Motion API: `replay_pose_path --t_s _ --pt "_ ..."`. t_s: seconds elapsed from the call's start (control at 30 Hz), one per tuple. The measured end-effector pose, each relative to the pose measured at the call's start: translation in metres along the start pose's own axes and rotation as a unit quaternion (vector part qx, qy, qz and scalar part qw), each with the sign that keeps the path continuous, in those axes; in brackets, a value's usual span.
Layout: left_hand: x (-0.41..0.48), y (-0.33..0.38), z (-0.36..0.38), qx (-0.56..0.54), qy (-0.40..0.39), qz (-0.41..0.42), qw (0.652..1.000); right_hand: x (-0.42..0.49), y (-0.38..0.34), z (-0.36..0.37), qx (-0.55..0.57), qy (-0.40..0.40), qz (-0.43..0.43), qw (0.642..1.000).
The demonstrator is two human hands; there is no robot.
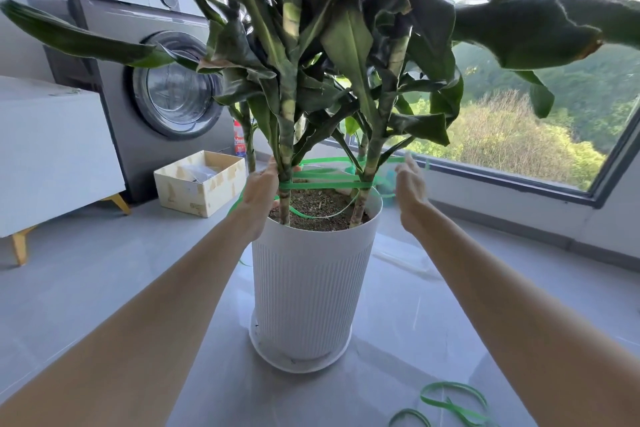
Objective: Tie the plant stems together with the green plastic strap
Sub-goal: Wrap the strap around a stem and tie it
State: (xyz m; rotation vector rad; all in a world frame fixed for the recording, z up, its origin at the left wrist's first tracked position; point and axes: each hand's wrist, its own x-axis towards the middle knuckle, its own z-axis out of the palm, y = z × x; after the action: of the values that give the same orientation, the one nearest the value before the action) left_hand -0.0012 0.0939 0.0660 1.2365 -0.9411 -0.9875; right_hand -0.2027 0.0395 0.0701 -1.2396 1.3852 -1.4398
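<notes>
A tall leafy plant stands in a white ribbed pot [311, 288] on the floor. Its left stem [286, 163] and right stem [367, 170] rise from the soil. A green plastic strap [325, 184] runs around both stems just above the soil, with loose loops behind and below. My left hand [261, 191] grips the left stem where the strap meets it. To the right of the pot rim hovers my right hand [410, 184], fingers straight, touching nothing that I can see. A strap end passes close behind its fingertips.
More green strap [450, 406] lies coiled on the floor at the front right. A small open box [201, 184] sits left of the pot, a washing machine [162, 80] behind it, a white cabinet [52, 149] at far left. A window sill [502, 184] runs along the right.
</notes>
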Motion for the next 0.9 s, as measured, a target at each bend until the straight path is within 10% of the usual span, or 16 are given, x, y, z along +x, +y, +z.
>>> replay_pose_path --t_s 0.43,0.77,0.9 --pt "-0.035 0.013 -0.001 0.096 0.044 0.025 0.994 -0.047 0.007 -0.033 -0.443 0.035 -0.023 0.896" --pt "-0.041 0.017 -0.004 0.138 0.024 0.056 0.989 -0.052 0.030 -0.019 -0.529 -0.054 0.074 0.844" --pt "-0.037 0.014 -0.004 0.152 0.034 0.073 0.985 -0.043 0.021 -0.012 -0.437 -0.016 -0.005 0.899"
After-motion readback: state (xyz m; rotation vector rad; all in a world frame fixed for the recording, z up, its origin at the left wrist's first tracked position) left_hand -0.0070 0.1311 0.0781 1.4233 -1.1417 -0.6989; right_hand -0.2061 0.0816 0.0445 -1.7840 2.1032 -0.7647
